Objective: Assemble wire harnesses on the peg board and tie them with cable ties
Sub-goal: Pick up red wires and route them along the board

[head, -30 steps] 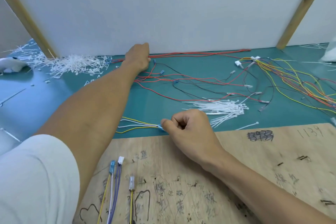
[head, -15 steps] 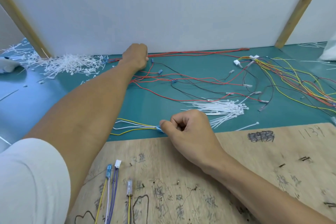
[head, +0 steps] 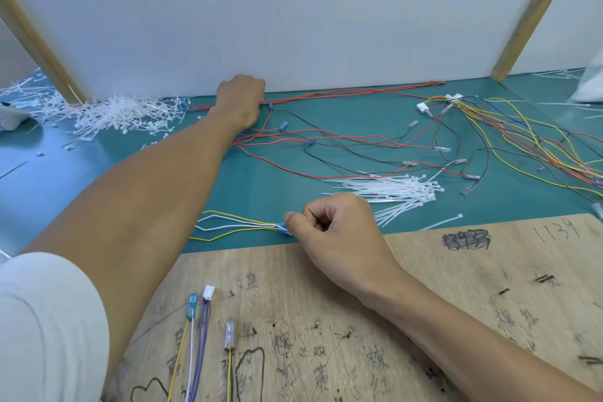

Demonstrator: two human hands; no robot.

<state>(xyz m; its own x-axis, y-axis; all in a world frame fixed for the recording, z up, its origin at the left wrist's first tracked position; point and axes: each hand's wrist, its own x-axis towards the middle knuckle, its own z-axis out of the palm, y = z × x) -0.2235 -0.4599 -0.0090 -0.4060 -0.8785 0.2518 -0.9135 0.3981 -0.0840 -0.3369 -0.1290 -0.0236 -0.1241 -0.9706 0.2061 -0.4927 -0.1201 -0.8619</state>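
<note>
A wooden peg board (head: 456, 271) with scribbles and small nails fills the near side. My right hand (head: 339, 232) rests at its far edge and pinches the blue connector (head: 283, 228) of a yellow and white wire bundle (head: 228, 225). My left hand (head: 243, 101) reaches far across the green mat to the white wall, fingers curled over the red wires (head: 342, 93) lying along it. A pile of white cable ties (head: 394, 192) lies just beyond my right hand. Three short leads with connectors (head: 202, 320) lie on the board near me.
Red and black wires (head: 326, 147) sprawl over the green mat (head: 65, 179). A tangle of yellow, red and blue wires (head: 522, 140) lies at right. Cut tie scraps (head: 120, 111) heap at the far left by a wooden post (head: 36, 42).
Both hands stay almost where they were. The view has shifted slightly, and the yellow and white wires have spread a little further left.
</note>
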